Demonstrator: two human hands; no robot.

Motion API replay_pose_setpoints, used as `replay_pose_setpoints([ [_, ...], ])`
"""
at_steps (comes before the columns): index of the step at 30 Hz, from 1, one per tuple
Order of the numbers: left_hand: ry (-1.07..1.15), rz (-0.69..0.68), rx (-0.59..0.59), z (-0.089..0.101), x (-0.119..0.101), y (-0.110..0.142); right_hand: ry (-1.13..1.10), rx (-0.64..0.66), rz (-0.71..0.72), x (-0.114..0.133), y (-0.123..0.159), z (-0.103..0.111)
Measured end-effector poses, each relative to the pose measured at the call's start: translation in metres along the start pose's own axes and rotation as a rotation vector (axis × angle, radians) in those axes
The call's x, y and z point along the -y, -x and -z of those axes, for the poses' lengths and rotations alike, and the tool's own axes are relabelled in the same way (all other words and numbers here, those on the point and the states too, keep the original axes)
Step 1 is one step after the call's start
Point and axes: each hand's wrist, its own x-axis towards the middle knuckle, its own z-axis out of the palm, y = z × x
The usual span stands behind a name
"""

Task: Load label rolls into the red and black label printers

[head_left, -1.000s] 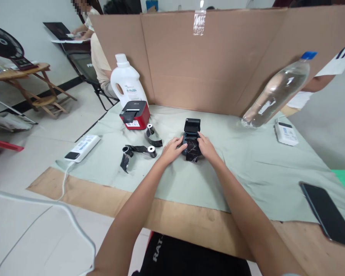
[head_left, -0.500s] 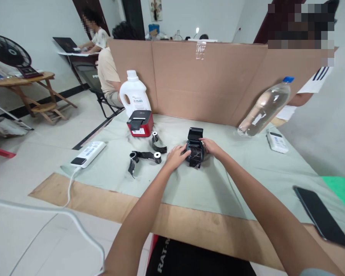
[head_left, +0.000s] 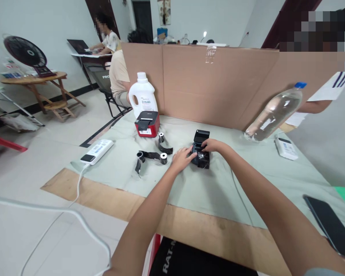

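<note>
A small black device [head_left: 200,158], apparently a portable label printer, lies on the green cloth with its lid [head_left: 201,135] raised. My left hand [head_left: 183,158] holds its left side, the thumb over the near edge. From the right, my right hand [head_left: 214,145] reaches in below the lid. Its fingers are closed at the open compartment, and what lies between them is hidden. Crinkled black film covers the near part of the device. To the left lie black ribbon rolls [head_left: 163,158], partly unwound, and one smaller roll [head_left: 161,136] with a black strip.
A red-and-black printer [head_left: 148,126] stands before a white jug [head_left: 145,96]. A cardboard panel [head_left: 207,88] closes off the back, with a leaning water bottle [head_left: 273,115] at right. White power banks [head_left: 97,150] and a phone [head_left: 330,224] flank the work area. People sit beyond.
My right hand has moved from the device's right edge inward over the compartment below the lid. The left hand keeps its hold. The whole view has shifted slightly.
</note>
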Motion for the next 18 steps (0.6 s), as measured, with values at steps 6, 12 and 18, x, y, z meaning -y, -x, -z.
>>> replay_pose_setpoints([
  [6,0.313,0.008,-0.098,-0.008,0.012,-0.005,0.007,-0.112,0.029,0.004,0.020,0.028],
  [12,0.766,-0.005,-0.313,-0.005,0.013,-0.008,-0.471,-0.142,0.147,0.018,0.056,0.027],
  [18,0.978,-0.024,-0.344,0.002,0.007,-0.006,-0.602,-0.122,0.251,0.031,0.062,-0.009],
])
